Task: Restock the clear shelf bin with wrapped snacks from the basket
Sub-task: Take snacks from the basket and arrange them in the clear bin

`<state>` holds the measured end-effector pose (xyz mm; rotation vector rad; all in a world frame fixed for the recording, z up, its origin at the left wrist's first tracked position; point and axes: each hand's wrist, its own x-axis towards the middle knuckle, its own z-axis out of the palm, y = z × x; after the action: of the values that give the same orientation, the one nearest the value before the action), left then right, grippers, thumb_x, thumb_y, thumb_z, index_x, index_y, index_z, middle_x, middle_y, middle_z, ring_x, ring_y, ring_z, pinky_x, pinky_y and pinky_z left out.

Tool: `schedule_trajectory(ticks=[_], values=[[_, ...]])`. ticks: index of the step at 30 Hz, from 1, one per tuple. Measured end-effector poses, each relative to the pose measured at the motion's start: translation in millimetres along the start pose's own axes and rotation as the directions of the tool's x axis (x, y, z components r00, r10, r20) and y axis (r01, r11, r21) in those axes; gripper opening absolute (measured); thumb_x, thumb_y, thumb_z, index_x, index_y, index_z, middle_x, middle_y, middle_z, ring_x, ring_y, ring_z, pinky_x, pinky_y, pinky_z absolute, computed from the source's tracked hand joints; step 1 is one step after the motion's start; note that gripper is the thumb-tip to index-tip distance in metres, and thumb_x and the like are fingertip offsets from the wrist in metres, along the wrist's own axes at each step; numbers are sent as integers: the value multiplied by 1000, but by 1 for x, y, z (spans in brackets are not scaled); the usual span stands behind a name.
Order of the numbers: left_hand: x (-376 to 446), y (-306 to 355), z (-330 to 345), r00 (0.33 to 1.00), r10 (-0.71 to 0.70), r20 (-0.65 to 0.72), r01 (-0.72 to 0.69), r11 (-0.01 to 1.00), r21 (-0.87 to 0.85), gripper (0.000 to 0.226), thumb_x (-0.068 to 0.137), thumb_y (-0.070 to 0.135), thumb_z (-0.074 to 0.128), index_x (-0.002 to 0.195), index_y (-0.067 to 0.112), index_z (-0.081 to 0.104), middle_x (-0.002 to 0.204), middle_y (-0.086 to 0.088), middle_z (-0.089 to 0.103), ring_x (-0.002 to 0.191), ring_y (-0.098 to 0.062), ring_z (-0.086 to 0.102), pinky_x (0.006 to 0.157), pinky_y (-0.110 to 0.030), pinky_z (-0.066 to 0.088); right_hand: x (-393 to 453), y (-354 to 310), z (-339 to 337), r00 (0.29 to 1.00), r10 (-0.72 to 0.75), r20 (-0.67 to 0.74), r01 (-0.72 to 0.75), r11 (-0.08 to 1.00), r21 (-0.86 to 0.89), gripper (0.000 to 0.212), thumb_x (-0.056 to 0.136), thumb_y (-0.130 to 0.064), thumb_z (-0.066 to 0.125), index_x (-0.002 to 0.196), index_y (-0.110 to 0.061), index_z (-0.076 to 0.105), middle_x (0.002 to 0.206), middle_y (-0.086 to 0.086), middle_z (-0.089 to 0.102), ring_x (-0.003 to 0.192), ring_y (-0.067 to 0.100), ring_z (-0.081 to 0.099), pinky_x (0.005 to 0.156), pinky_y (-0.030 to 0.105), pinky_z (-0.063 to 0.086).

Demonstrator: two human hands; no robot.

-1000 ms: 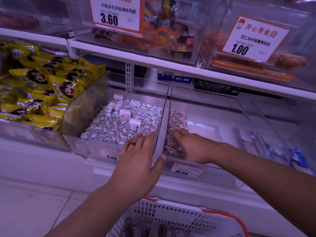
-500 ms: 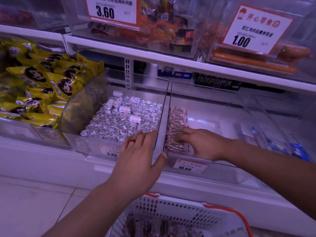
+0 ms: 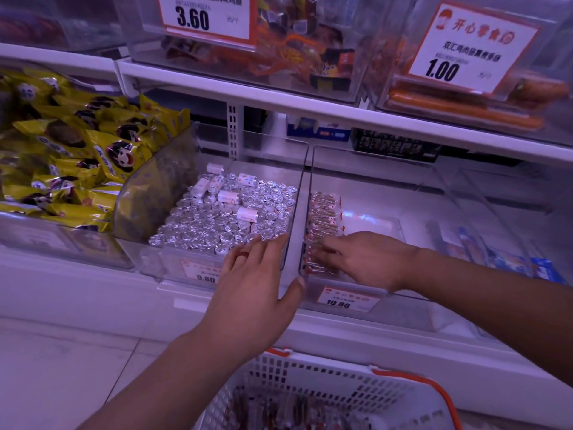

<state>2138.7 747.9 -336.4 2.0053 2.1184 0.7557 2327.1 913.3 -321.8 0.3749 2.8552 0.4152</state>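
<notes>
Head view, at mid shelf: clear shelf bin (image 3: 372,193) w/ 10.80 tag (image 3: 348,301), mostly bare. Wrapped snacks (image 3: 322,218) stacked in a row along its left wall. Right hand (image 3: 369,259) inside the bin, fingers laid fairly flat on the front of the row, gripping nothing. Left hand (image 3: 257,287) spread wide, fingers straight, over front rim of neighbouring bin of foil candies (image 3: 229,218). Basket (image 3: 325,395) below, white w/ orange handle, more wrapped snacks in it.

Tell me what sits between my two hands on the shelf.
Head view: the clear walls where the foil-candy bin meets the snack bin separate left hand from right hand.
</notes>
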Motion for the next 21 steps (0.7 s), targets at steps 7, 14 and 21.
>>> schedule_trajectory(ticks=[7, 14, 21], values=[[0, 0, -1, 1000, 7, -9, -7, 1000, -4, 67, 96, 52, 43, 153, 27, 19, 154, 4, 36, 150, -18, 17, 119, -34, 9, 12, -5, 10, 995, 90, -51, -82, 988, 134, 52, 95, -25, 49, 144, -19, 33, 126, 4, 47, 102, 29, 61, 78, 44, 54], [0, -1, -1, 1000, 2, -10, -2, 1000, -9, 67, 96, 51, 44, 153, 28, 19, 154, 4, 35, 149, -18, 19, 118, -32, 8, 13, -3, 11, 990, 134, -33, -129, 984, 125, 60, 89, -21, 55, 145, -18, 34, 131, 5, 46, 107, 31, 59, 81, 43, 53], [1, -1, 0, 1000, -4, -4, 4, 1000, -14, 67, 95, 51, 46, 153, 28, 20, 153, 3, 37, 149, -20, 20, 119, -35, 10, 11, -7, 7, 989, 137, -46, -124, 968, 219, 62, 91, -27, 61, 146, -19, 34, 135, 5, 45, 107, 32, 60, 84, 42, 51]])
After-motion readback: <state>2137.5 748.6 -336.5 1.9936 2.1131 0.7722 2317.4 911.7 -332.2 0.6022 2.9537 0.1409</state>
